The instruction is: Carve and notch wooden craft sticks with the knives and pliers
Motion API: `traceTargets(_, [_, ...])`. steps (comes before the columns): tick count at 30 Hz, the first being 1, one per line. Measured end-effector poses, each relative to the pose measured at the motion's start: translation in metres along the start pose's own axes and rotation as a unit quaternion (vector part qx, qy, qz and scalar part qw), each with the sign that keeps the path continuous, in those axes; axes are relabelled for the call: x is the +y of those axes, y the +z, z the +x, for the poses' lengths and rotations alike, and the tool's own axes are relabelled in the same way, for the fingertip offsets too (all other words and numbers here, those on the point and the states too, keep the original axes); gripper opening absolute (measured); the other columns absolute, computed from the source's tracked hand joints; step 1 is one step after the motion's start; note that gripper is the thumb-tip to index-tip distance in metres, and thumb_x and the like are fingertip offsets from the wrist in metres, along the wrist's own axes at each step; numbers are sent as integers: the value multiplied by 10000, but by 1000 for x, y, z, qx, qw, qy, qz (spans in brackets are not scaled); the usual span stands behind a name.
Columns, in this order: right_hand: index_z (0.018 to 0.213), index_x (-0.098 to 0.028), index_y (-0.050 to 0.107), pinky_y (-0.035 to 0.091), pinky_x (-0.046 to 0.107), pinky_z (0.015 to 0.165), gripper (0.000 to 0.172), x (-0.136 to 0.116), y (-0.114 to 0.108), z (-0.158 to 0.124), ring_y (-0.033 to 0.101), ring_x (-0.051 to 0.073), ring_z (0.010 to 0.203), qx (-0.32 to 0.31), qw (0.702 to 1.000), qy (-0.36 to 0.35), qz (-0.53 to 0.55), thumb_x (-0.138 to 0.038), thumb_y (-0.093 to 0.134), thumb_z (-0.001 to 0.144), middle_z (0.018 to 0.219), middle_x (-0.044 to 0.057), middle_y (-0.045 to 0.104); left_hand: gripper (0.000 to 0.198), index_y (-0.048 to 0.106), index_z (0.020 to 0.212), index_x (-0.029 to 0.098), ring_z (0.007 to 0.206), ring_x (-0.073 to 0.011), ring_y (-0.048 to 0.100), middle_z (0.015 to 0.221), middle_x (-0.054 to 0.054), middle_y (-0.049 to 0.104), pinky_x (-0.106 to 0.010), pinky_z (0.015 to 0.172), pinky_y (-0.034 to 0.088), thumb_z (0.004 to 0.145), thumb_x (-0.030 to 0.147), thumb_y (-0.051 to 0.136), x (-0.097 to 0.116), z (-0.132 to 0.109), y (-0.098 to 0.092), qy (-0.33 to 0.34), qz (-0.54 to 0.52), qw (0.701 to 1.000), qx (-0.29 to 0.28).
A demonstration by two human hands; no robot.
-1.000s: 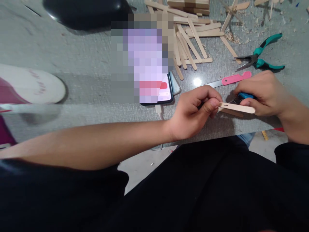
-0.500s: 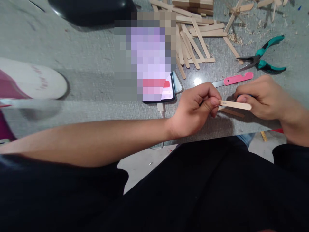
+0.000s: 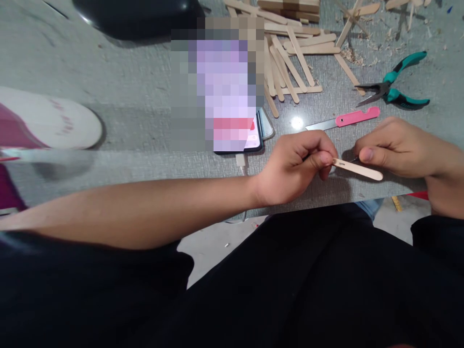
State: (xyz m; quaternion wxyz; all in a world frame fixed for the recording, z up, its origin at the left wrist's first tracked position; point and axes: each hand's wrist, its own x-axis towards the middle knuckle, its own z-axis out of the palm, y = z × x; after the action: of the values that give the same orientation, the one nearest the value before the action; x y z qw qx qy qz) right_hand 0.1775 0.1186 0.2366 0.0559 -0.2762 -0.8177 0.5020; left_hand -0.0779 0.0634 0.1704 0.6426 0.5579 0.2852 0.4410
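My left hand (image 3: pixel 300 166) pinches one end of a wooden craft stick (image 3: pixel 362 170) between thumb and fingers. The stick points right and slightly down, and a small dark slit shows on its face near my fingertips. My right hand (image 3: pixel 398 150) is closed just above the stick's free end. A thin dark tip pokes out from its fingers toward the slit; the rest of that tool is hidden in the fist. Behind both hands lies a pink-handled folding knife (image 3: pixel 357 117) with its blade out, pointing left.
Green-and-black needle-nose pliers (image 3: pixel 389 87) lie open at the upper right. Loose craft sticks (image 3: pixel 290 63) are heaped at the back, with wood shavings (image 3: pixel 357 55) beside them. A phone (image 3: pixel 253 140) on a cable lies left of my hands. The table's (image 3: pixel 290 209) edge runs close to my body.
The craft stick has swung so its free end is lower and further right, away from my right thumb. Both hands shifted slightly, uncovering more of the knife blade.
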Motion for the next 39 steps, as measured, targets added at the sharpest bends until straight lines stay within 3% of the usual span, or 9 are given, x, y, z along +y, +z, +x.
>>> traceTargets(8, [724,-227,577,265,291,489,559,1,-2,-2,396,77,471,15,999,-34,-30,-570,601,1165,551,-67,474,534,686,795,236,596,-148,659,655,-1,688,-296,585,563,1085,680,755,3,1,-1,4,0,1000,-8])
traceTargets(14, [760,-208,593,283,300,562,682,1,-4,-5,440,84,534,-6,994,-15,-106,-723,443,1181,601,-41,492,563,679,780,220,575,-135,643,648,-2,682,-268,569,551,1082,690,753,4,2,-1,2,10,1000,-10])
traceTargets(23, [815,-213,645,254,347,615,740,3,3,-6,479,115,561,-11,985,-11,-174,-786,345,1172,622,-19,546,444,692,789,225,521,-124,608,635,2,687,-259,510,509,1111,521,770,4,0,-2,6,23,1000,-19])
traceTargets(29, [867,-219,674,274,362,652,781,9,10,-7,530,155,635,61,968,-20,-241,-825,275,1157,701,17,633,403,688,778,228,508,-142,618,614,4,675,-278,497,516,1088,466,792,5,0,0,-19,-6,1000,4])
traceTargets(34, [841,-224,648,288,368,625,756,16,16,-4,485,157,622,130,945,-58,-294,-788,269,1173,683,20,606,363,693,761,218,496,-146,621,616,-1,662,-286,485,513,1041,400,835,8,0,2,-46,-45,997,31])
traceTargets(39, [823,-241,639,288,371,616,750,23,17,-5,515,162,609,151,934,-72,-317,-792,267,1171,689,9,629,291,680,788,218,509,-133,607,623,12,645,-270,487,500,1041,316,785,8,0,3,-56,-61,996,27])
